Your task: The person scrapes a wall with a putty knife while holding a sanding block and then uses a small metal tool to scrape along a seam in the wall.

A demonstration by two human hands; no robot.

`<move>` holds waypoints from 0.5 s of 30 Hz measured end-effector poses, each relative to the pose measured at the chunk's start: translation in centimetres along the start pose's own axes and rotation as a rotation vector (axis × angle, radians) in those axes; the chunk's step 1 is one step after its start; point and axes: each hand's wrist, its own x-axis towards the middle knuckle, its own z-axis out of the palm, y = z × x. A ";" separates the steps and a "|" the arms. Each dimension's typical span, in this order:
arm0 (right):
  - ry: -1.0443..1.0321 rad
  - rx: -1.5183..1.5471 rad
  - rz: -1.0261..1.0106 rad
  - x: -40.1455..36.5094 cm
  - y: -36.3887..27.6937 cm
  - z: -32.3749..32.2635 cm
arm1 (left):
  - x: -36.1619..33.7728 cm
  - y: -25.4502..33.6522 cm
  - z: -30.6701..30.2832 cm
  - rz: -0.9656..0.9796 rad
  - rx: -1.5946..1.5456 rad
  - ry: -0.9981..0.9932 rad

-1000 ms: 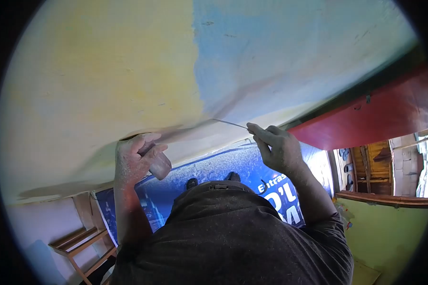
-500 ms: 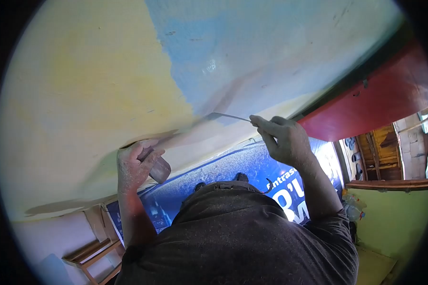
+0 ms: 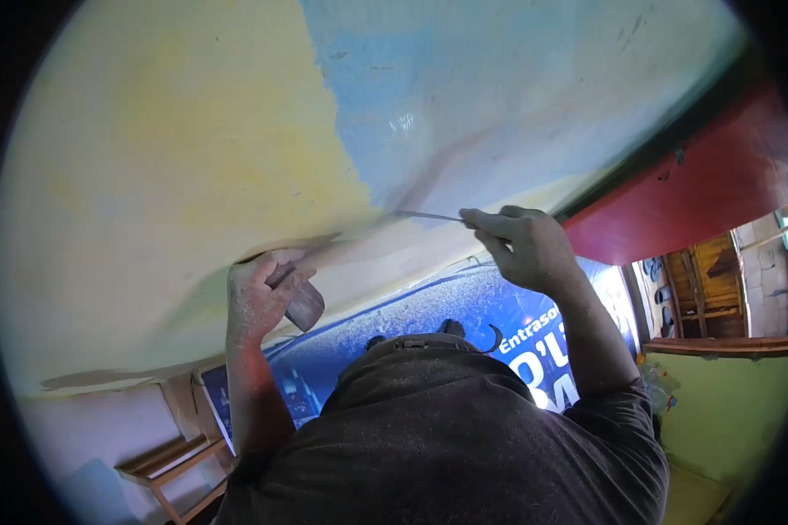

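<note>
Against the painted wall (image 3: 236, 131), yellow on one side and blue on the other, my right hand (image 3: 525, 245) pinches a thin flat scraper (image 3: 431, 215). The scraper's far edge meets the wall near the yellow-blue border. Lower on the left, my left hand (image 3: 267, 293) has its fingers wrapped round a grey-brown block-like object (image 3: 304, 308), close to the wall. Pale dust covers both hands. What exactly the left hand's object is cannot be made out.
A blue printed banner (image 3: 446, 302) with white letters and dust lies below the wall. To the right are a red panel (image 3: 692, 184) and a green low wall (image 3: 735, 402) with a wooden top. A wooden frame (image 3: 171, 464) stands lower left.
The whole view has shifted slightly, so the wall marks and my left hand appear further right. My right hand has tilted a little, with the scraper now seen more edge-on.
</note>
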 end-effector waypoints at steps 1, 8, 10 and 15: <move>-0.020 -0.010 -0.041 0.3 -0.2 0.9 | 0.0 0.3 0.1 -0.024 0.005 0.004; 0.046 0.044 -0.058 0.7 0.1 -0.2 | 0.2 1.6 -0.6 -0.058 0.102 -0.057; 0.004 -0.002 -0.032 0.9 -1.1 0.2 | -0.1 0.9 -0.1 -0.067 -0.016 -0.029; 0.062 0.102 -0.016 0.4 1.1 -0.4 | 0.1 0.5 -0.1 -0.044 -0.012 -0.034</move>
